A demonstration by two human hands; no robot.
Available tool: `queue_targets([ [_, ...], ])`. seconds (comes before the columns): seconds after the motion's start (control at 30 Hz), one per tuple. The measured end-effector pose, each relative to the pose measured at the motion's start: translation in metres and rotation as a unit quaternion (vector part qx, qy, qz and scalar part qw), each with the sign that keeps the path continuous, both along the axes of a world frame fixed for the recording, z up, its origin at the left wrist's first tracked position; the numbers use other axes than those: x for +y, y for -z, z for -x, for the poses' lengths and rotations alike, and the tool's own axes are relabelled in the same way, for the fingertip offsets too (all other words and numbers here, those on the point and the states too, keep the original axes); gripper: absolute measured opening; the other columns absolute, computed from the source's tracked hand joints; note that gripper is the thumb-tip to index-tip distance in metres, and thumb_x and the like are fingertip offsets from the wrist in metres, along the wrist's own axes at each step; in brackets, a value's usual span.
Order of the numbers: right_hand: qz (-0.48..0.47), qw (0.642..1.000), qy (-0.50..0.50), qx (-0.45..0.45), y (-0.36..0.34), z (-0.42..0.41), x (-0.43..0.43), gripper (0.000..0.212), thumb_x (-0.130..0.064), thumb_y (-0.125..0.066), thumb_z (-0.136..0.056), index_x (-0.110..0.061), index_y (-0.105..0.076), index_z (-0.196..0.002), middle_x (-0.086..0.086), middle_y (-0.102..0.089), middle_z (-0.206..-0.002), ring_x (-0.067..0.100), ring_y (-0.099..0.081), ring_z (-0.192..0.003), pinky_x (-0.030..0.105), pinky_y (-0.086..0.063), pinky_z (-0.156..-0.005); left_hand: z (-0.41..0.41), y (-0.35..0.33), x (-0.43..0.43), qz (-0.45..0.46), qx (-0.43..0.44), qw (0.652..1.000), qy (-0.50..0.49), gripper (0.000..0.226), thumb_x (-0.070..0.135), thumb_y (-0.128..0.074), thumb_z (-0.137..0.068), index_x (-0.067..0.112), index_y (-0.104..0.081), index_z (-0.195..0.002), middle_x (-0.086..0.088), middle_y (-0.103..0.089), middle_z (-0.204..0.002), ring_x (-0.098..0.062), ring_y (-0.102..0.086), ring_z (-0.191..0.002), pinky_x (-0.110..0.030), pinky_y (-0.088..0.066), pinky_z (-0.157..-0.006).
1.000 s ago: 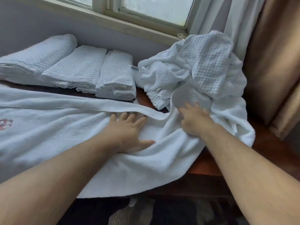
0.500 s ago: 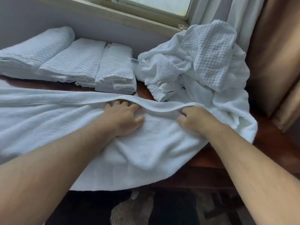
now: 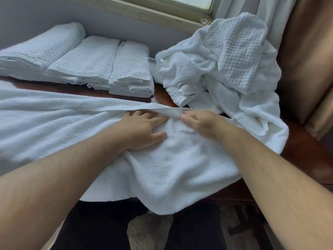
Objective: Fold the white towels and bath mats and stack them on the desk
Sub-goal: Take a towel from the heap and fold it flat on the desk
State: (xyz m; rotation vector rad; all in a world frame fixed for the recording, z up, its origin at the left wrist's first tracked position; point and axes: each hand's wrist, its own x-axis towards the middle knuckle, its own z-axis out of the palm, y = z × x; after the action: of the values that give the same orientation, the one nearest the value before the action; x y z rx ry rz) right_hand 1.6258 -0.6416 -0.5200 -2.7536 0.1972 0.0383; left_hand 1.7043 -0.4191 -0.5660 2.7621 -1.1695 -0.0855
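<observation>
Both arms are bare from the hands back to the edge of the view. The left forearm [image 3: 63, 177] and the right forearm [image 3: 279, 177] each carry fine, sparse hair. The left hand [image 3: 142, 130] and the right hand [image 3: 200, 123] are uncovered too. Below the hands, between the forearms, a dark cloth [image 3: 100, 224] may be the person's clothing; this cannot be told.

Fluffy matt terry towel [image 3: 171, 159], waffle-weave folded mats [image 3: 129, 69], seemingly glossy wooden desk [image 3: 302, 147]
</observation>
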Motion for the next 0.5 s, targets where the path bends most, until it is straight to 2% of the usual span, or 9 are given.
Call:
queue_targets([
  [0.07, -0.008, 0.999, 0.008, 0.04, -0.003, 0.007, 0.002, 0.044, -0.056, -0.046, -0.1, -0.02, -0.071, -0.091, -0.016, -0.061, -0.127, 0.003, -0.054, -0.12, 0.028, -0.038, -0.099, 0.0, 0.0, -0.001, 0.003, -0.005, 1.0, -0.007, 0.07, 0.076, -0.028, -0.09, 0.05, -0.016, -0.154, 0.009, -0.022, -0.165, -0.021, -0.02, -0.149, -0.049, -0.016, -0.119],
  [0.1, 0.021, 0.998, 0.024, 0.056, -0.01, 0.009, 0.005, 0.054, -0.065, -0.044, -0.097, -0.019, -0.073, -0.103, -0.009, -0.062, -0.131, 0.012, -0.057, -0.118, 0.03, -0.04, -0.098, 0.0, 0.0, 0.0, 0.003, -0.004, 1.0, -0.005, 0.07, 0.075, -0.027, -0.091, 0.049, -0.015, -0.155, 0.01, -0.019, -0.165, -0.02, -0.017, -0.15, -0.049, -0.014, -0.119],
  [0.17, 0.052, 0.992, 0.057, 0.104, -0.029, 0.011, 0.011, 0.076, -0.079, -0.04, -0.087, -0.015, -0.072, -0.111, -0.004, -0.068, -0.115, 0.02, -0.063, -0.098, 0.035, -0.049, -0.087, 0.002, -0.001, 0.002, 0.001, 0.003, 1.0, 0.016, 0.071, 0.074, -0.027, -0.092, 0.048, -0.012, -0.156, 0.011, -0.014, -0.167, -0.018, -0.011, -0.152, -0.048, -0.009, -0.121],
  [0.23, 0.036, 0.984, 0.067, 0.159, -0.041, 0.016, 0.019, 0.075, -0.082, -0.039, -0.084, -0.015, -0.07, -0.099, -0.002, -0.071, -0.103, 0.022, -0.071, -0.084, 0.037, -0.059, -0.078, 0.008, -0.002, 0.007, 0.001, 0.006, 0.999, 0.041, 0.07, 0.074, -0.028, -0.092, 0.049, -0.011, -0.156, 0.012, -0.013, -0.167, -0.016, -0.009, -0.152, -0.046, -0.007, -0.12],
  [0.3, 0.099, 0.974, 0.06, 0.194, -0.041, 0.02, 0.027, 0.066, -0.074, -0.036, -0.094, -0.015, -0.066, -0.096, 0.001, -0.067, -0.102, 0.022, -0.07, -0.083, 0.034, -0.057, -0.073, 0.017, 0.0, 0.012, 0.0, 0.001, 0.999, 0.054, 0.071, 0.076, -0.027, -0.091, 0.05, -0.011, -0.155, 0.011, -0.016, -0.166, -0.018, -0.013, -0.151, -0.044, -0.008, -0.12],
  [0.33, 0.154, 0.967, 0.045, 0.2, -0.037, 0.02, 0.031, 0.064, -0.068, -0.032, -0.099, -0.014, -0.066, -0.104, 0.002, -0.066, -0.113, 0.023, -0.067, -0.095, 0.032, -0.052, -0.079, 0.02, 0.001, 0.015, -0.002, 0.0, 0.998, 0.056, 0.072, 0.077, -0.026, -0.09, 0.05, -0.011, -0.155, 0.011, -0.017, -0.166, -0.019, -0.015, -0.151, -0.045, -0.009, -0.12],
  [0.37, 0.193, 0.96, 0.033, 0.201, -0.029, 0.017, 0.034, 0.065, -0.063, -0.028, -0.103, -0.012, -0.064, -0.12, 0.004, -0.061, -0.131, 0.025, -0.06, -0.115, 0.033, -0.044, -0.088, 0.023, 0.001, 0.016, -0.006, 0.0, 0.998, 0.057, 0.073, 0.078, -0.025, -0.089, 0.051, -0.011, -0.155, 0.011, -0.016, -0.166, -0.019, -0.015, -0.151, -0.045, -0.01, -0.119],
  [0.43, 0.204, 0.954, 0.031, 0.215, -0.013, 0.008, 0.033, 0.072, -0.061, -0.023, -0.104, -0.011, -0.041, -0.152, 0.009, -0.03, -0.163, 0.029, -0.027, -0.149, 0.04, -0.025, -0.115, 0.024, -0.001, 0.017, -0.012, 0.004, 0.998, 0.066, 0.074, 0.079, -0.024, -0.088, 0.051, -0.01, -0.155, 0.014, -0.009, -0.167, -0.017, -0.009, -0.152, -0.046, -0.01, -0.119],
  [0.5, 0.166, 0.963, 0.079, 0.199, 0.001, 0.001, 0.028, 0.086, -0.069, -0.022, -0.099, -0.01, -0.011, -0.161, 0.01, 0.002, -0.169, 0.03, 0.004, -0.156, 0.047, -0.005, -0.125, 0.023, -0.002, 0.017, -0.005, 0.003, 0.997, 0.075, 0.074, 0.078, -0.024, -0.089, 0.051, -0.01, -0.156, 0.016, -0.006, -0.167, -0.015, -0.005, -0.153, -0.045, -0.007, -0.119],
])
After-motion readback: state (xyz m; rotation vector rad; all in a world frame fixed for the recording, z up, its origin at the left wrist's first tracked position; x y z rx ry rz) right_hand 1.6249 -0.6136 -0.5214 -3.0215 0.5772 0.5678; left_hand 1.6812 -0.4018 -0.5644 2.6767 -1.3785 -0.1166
